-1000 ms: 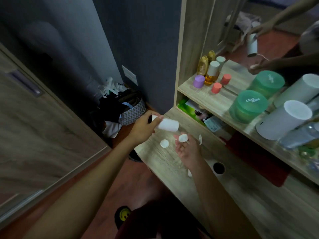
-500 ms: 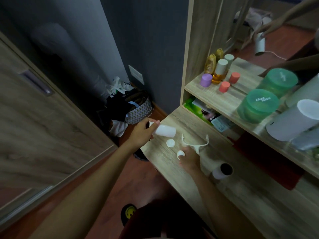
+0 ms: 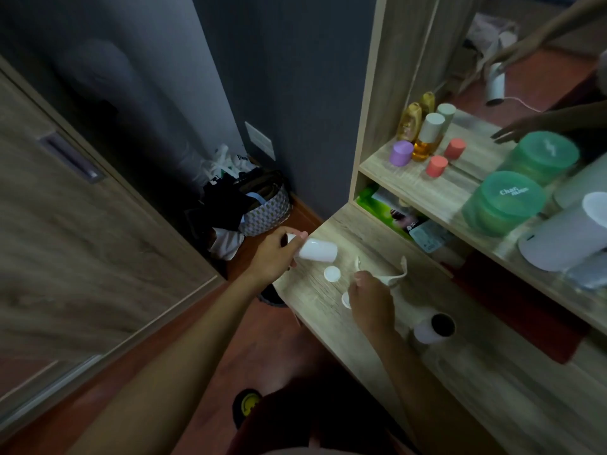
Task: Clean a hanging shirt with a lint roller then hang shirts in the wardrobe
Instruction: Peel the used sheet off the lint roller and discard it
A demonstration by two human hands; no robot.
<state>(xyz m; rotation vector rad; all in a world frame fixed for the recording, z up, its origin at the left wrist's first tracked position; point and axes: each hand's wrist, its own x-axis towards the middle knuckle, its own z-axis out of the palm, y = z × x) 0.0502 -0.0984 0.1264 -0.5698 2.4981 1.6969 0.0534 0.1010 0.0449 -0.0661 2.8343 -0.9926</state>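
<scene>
A patterned woven basket (image 3: 267,211) is seen on the red-brown floor against the dark grey wall, filled to overflowing with dark and white clothing. On the upper wooden shelf (image 3: 423,188) two translucent green plastic tubs with round lids (image 3: 505,205) are placed beside a tall white cylindrical container (image 3: 565,238); what is inside them cannot be told. Nearer the shelf's left end, an amber glass bottle with a white cap (image 3: 427,139), a lilac cap-shaped cylinder (image 3: 401,153) and a coral-pink one (image 3: 437,165) are set close together, with their reflections shown in the mirror behind. Below the shelf, a green printed packet (image 3: 371,200) is tucked into the open compartment.

A smooth white cylindrical lint-roller refill (image 3: 317,250) is gripped at its near end by the left hand (image 3: 274,257) and held tilted just above the pale wood-grain tabletop (image 3: 492,372). The white plastic forked lint-roller handle (image 3: 394,277) is clasped by the right hand (image 3: 369,300), whose fingers are curled round it, with its two prongs lying on the tabletop. A small round white cap (image 3: 332,274) is lying flat between the two hands, and a second one is partly hidden under the right hand. A white paper roll with a dark hollow core (image 3: 433,328) is lying on its side just right of the right wrist.
</scene>
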